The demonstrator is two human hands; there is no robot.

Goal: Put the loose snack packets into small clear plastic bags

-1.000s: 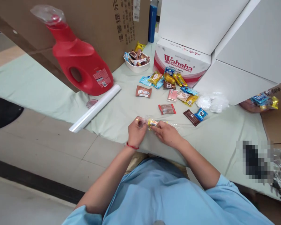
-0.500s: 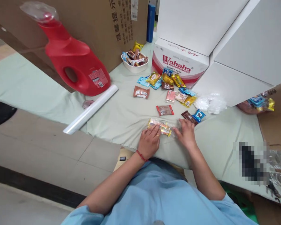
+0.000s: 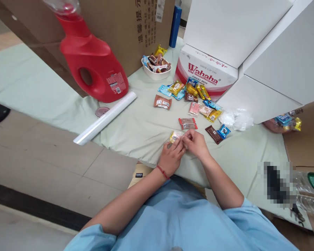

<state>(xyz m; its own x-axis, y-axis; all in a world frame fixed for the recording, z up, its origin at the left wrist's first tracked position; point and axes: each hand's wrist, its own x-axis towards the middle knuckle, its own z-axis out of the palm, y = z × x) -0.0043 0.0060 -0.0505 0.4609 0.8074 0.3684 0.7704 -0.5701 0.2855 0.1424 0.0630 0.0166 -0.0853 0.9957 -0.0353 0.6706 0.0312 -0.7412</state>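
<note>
A small clear packet of yellow sweets (image 3: 176, 135) lies on the pale green cloth (image 3: 136, 125) near the table's front edge. My left hand (image 3: 172, 157) rests on its near side with fingers curled down on it. My right hand (image 3: 196, 142) pinches the packet's right end, fingers together. Loose wrapped snacks lie just beyond: a red-and-brown bar (image 3: 187, 123), a dark brown bar (image 3: 214, 134) and a blue packet (image 3: 223, 131).
A red detergent jug (image 3: 94, 66) and a white roll (image 3: 106, 118) lie at the left. A white bowl of snacks (image 3: 156, 66), a Wahaha carton (image 3: 205, 71), white boxes (image 3: 256, 45), crumpled clear plastic (image 3: 235, 120) and cardboard (image 3: 303, 136) stand behind and right.
The packet, spread flat under both hands half a second ago, is now bunched shorter. My right hand has moved left to meet my left hand at the packet.
</note>
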